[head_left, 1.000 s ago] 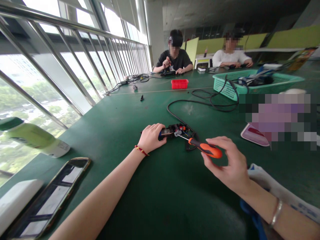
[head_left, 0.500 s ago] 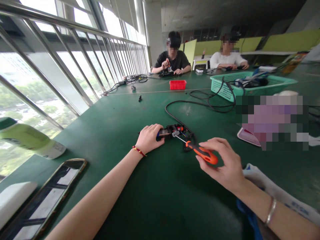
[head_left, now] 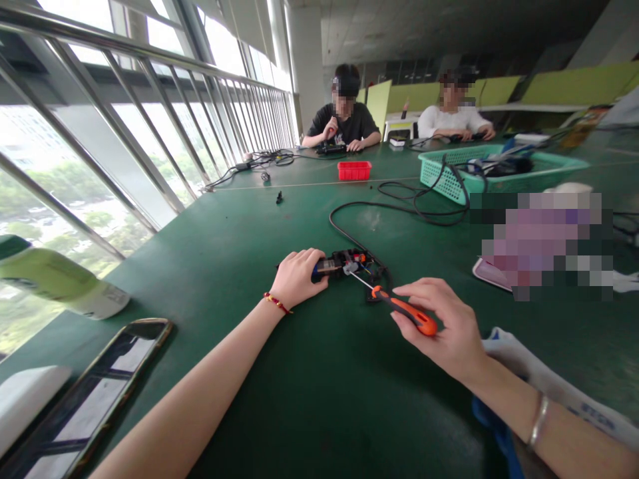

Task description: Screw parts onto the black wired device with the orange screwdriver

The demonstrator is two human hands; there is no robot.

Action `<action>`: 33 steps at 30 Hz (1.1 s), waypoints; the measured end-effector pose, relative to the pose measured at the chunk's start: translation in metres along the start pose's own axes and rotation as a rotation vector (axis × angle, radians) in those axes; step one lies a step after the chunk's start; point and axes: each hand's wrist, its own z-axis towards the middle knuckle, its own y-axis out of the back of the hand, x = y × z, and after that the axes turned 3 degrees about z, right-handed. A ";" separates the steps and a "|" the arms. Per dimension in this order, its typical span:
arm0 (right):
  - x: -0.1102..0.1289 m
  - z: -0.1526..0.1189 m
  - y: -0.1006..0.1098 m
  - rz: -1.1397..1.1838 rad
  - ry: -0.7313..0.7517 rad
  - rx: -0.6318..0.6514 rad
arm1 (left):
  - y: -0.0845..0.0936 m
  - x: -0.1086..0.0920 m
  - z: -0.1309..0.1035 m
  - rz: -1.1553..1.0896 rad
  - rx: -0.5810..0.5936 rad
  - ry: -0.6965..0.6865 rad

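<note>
Nearer the front edge of the table [head_left: 319, 392], the right hand [head_left: 449, 332] loosely pinched an orange-and-black screwdriver [head_left: 407, 311], its tip at a grey part [head_left: 349, 267]. Mid-table, the left hand [head_left: 299, 276] gripped an opened corded device [head_left: 327, 267]; a weak grip risked the tip skidding into wires [head_left: 368, 269]. A red tray [head_left: 354, 171] stood toward the far edge.

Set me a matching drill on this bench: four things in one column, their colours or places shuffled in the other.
1. Screwdriver
2. Left hand
3. Basket
4. Small box

A. Bright red
B. Resting on the dark device
C. Orange and black, in the right hand
D. Pale green, with things inside

Pairs: 1-C, 2-B, 3-D, 4-A
</note>
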 end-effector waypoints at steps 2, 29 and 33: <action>-0.001 -0.001 0.000 0.005 -0.046 -0.024 | 0.000 0.000 0.000 0.000 0.002 -0.002; -0.007 -0.005 -0.003 0.002 -0.204 -0.116 | -0.001 0.001 0.001 0.001 -0.012 0.012; -0.005 -0.004 -0.003 0.019 -0.076 -0.167 | -0.001 0.000 0.001 -0.005 -0.005 0.009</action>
